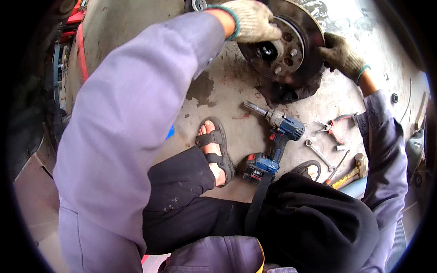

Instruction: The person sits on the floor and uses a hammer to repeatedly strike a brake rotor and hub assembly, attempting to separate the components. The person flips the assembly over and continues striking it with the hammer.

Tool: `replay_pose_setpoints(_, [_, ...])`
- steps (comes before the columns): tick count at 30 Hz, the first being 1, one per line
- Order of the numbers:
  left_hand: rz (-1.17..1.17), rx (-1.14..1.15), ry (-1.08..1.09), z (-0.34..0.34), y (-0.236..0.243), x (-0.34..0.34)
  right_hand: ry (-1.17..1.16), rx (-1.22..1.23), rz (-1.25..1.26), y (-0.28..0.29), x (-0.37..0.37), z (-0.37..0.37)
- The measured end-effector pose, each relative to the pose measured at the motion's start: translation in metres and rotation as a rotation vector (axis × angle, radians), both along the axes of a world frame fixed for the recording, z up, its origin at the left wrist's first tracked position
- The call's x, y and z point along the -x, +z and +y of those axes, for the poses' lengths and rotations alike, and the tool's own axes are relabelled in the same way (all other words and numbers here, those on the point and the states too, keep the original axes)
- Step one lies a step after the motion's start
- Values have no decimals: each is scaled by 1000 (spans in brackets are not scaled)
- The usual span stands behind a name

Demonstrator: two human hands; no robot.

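Head view: looks like a step of steadying a round, rust-brown metal brake disc [291,43] between both hands, tilted face-on near the top of the stained grey concrete floor [230,86]. Probably calls next for an even hold from both sides, with fingertips clear of the stubby pale metal studs [277,70] and the dark round opening [267,51] in the disc's face.

From the left: below the purple-grey sleeve, a bare foot in a black strapped sandal [214,150], flat on the floor. Farther up and right, the left hand in an off-white knitted glove with teal cuff [252,20]: with bent fingers, apparently touching the raised centre of the disc beside the opening; cannot tell how tightly closed, or whether holding anything underneath. Below the disc's lower edge, dark, crumpled, greasy material [291,91]. Well below the disc, a blue-and-black cordless impact wrench [287,123], lying with its silver socket end toward the upper left. Next, a silver combination spanner [318,152], then red-handled pliers [337,129] with spread handles.

Above these, the right hand in a grimier knitted glove with teal cuff [343,57]: curled onto the disc's right rim, seemingly grasping it, with some fingers hidden. Beside the right forearm, lower down, a yellow-handled hammer [346,179].
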State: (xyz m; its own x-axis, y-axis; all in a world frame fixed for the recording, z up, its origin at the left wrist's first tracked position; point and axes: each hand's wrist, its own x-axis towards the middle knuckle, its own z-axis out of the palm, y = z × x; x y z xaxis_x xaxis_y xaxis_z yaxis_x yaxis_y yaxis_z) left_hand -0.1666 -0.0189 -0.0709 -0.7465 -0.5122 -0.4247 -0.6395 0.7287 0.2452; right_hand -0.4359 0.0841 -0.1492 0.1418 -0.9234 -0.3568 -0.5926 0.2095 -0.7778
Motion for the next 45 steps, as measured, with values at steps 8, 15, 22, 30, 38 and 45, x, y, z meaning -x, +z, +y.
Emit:
replay_pose_setpoints(8, [71, 274, -65, 43, 16, -76, 234, 266, 244, 47, -52, 28])
replay_pose_setpoints(15, [-275, -238, -242, 73, 14, -124, 275, 401, 239, 65, -110, 70])
replay_pose_setpoints(22, [-338, -78, 209, 121, -4, -138, 276, 425, 296, 60, -134, 89])
replay_pose_setpoints(30, [-231, -9, 518, 110, 22, -108, 205, 411, 274, 54, -127, 97])
replay_pose_setpoints(38, [-123, -172, 428, 110, 26, -108, 48, 402, 282, 63, -120, 92])
replay_pose_setpoints(45, [-206, -55, 608, 100, 52, -82, 36, 360, 276, 52, -117, 101])
